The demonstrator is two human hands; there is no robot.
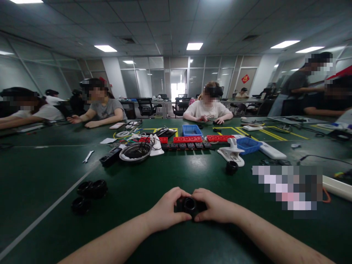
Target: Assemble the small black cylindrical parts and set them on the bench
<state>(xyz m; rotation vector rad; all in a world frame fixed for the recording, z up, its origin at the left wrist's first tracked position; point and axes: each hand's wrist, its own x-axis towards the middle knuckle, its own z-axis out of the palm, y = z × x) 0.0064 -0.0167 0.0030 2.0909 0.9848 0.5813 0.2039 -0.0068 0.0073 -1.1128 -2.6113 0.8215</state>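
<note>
Both my hands meet over the green table (154, 183) near its front edge. Between them is a small black ring-shaped part (189, 206) with a round hole facing the camera. My left hand (166, 209) curls round its left side, fingers closed on it. My right hand (216, 206) grips its right side the same way. To the left lie three similar black round parts (89, 192) on the table. Another black round part (231, 167) stands ahead to the right.
Farther back are a round metal bowl (135, 152), red and black power strips (189, 142), two blue trays (191, 130), a white clamp (232, 150) and a small wrench (88, 156). Several people sit at the table's far side and edges.
</note>
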